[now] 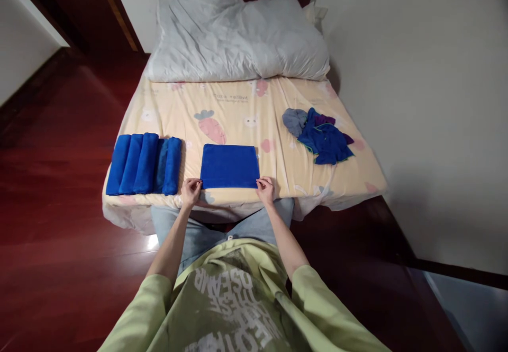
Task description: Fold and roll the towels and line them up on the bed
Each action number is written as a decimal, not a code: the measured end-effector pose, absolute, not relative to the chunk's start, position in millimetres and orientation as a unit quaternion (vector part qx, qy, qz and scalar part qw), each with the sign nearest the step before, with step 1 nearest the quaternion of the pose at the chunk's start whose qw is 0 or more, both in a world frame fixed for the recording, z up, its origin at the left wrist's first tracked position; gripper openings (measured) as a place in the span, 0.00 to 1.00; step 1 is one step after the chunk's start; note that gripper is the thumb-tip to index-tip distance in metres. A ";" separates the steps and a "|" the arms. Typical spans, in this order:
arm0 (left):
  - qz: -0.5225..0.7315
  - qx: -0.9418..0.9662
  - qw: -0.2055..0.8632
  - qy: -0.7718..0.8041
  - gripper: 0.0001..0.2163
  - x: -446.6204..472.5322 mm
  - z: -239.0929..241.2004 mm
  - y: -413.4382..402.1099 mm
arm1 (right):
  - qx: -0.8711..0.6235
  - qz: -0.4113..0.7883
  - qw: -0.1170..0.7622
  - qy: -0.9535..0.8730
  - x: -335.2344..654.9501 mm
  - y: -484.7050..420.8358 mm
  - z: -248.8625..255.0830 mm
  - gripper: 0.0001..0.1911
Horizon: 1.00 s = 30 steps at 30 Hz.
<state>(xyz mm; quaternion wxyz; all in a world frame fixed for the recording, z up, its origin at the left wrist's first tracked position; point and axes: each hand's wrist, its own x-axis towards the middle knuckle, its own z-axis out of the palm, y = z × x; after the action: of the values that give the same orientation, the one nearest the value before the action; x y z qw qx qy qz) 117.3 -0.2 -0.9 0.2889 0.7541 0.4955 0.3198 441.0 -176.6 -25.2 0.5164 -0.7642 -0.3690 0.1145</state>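
Pinching the near left corner of a flat, rectangular, bright-blue cloth (230, 165) between thumb and fingertips, the left hand (191, 190) is nearly closed; the right hand (265, 188) has its thumb and fingers drawn together the same way at the near right corner. The cloth lies at the near edge of a bed covered with a cream, carrot-printed fabric sheet (178, 114), directly before the person, a narrow band running along its near side. Just beside the left hand, a row of long, blue, folded or rolled cloths (145, 162) lies side by side. Well apart, beyond the right hand, sits a crumpled heap of blue, grey and purple fabric (327, 141). A large, wrinkled, pale-grey fabric bundle (238, 39) spans the far end of the bed
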 end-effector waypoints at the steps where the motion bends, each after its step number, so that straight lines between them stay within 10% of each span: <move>1: 0.322 0.756 0.291 0.490 0.12 116.7 -0.8 -0.4 | -0.761 0.111 0.515 -0.378 441.1 -177.0 -26.1 0.12; 30: 0.287 0.796 0.305 0.437 0.16 109.4 -3.8 -6.8 | -0.710 0.122 0.485 -0.496 460.6 -199.9 -13.9 0.17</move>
<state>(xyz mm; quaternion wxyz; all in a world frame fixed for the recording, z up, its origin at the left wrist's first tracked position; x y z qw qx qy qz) 109.4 -6.8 -3.8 0.3049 0.7961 0.4368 0.2873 460.6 -199.9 -13.9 0.4849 -0.7100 -0.4959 0.1218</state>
